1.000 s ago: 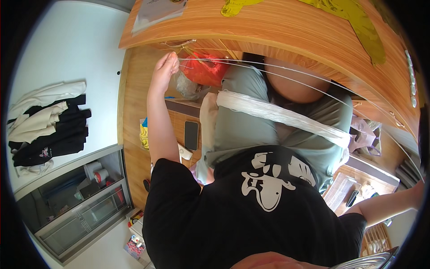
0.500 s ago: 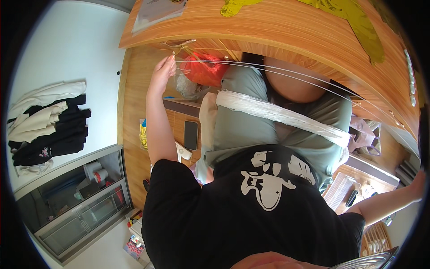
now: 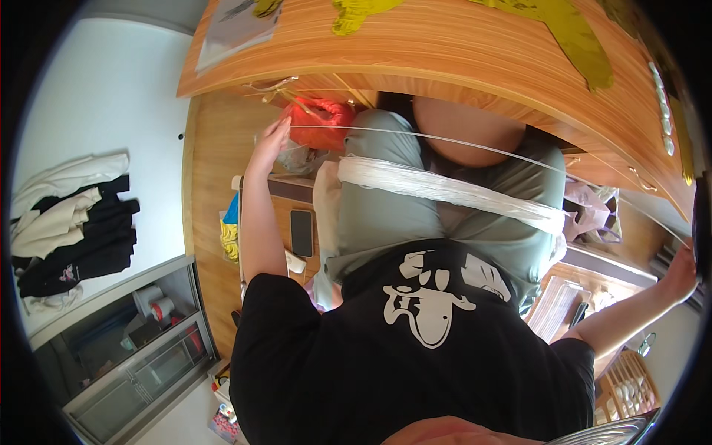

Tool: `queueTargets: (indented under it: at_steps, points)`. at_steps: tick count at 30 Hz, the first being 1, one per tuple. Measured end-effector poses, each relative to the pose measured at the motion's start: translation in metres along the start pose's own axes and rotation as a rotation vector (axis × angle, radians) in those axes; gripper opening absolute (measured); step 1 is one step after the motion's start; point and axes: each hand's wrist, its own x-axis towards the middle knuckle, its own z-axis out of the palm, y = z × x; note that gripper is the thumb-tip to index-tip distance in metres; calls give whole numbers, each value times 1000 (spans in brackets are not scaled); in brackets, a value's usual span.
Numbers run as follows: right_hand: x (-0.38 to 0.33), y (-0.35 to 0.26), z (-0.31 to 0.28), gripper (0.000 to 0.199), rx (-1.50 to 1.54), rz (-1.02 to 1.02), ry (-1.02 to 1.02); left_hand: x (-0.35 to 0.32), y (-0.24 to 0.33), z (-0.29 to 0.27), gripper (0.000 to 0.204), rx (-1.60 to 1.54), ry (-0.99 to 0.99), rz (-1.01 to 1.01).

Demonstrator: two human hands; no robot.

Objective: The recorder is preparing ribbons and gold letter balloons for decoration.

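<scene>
My left hand [image 3: 277,136] is raised at the desk's left end, its fingers pinched on a white strand of yarn [image 3: 460,141]. The strand crosses above my knees in a long, slightly curved line to my right hand [image 3: 681,273], stretched far out at the right. That hand appears closed on the strand, though its fingertips lie partly in the dark rim of the picture. A thick skein of white yarn [image 3: 445,185] is looped around both of my spread knees, lying taut across the thighs.
The wooden desk [image 3: 415,55] spans the front, with yellow foil pieces [image 3: 575,52] on it. Below hangs a red plastic bag [image 3: 322,122]; a round brown stool [image 3: 467,132] stands under the desk. A phone [image 3: 302,233] lies left of my leg, a pink bag [image 3: 589,208] right.
My right hand has come slightly up and inward into view. The several strands between my hands now appear as one line, and the red loose end by my left hand no longer shows.
</scene>
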Motion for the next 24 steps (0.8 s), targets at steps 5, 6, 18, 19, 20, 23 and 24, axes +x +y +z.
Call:
queueTargets:
  at_steps: [5,6,18,19,20,23,24]
  points:
    - [-19,51,72,7,-18,44,42,-8,-26,-6,42,338,173,-148]
    - [-25,64,92,8,-219,-24,381,-15,-37,-6,52,772,361,99]
    - [-156,285,257,73,-639,328,-908,-131,64,271,69,-194,-314,583]
    - [-162,291,263,73,-595,320,-901,-127,60,283,68,-314,-358,584]
    - [-167,296,267,73,-548,310,-892,-124,57,290,68,-314,-363,584]
    - [-166,292,271,71,-519,405,-846,-119,58,300,59,-399,-314,507]
    - [-165,292,268,71,-522,402,-841,-117,58,299,59,-398,-320,508]
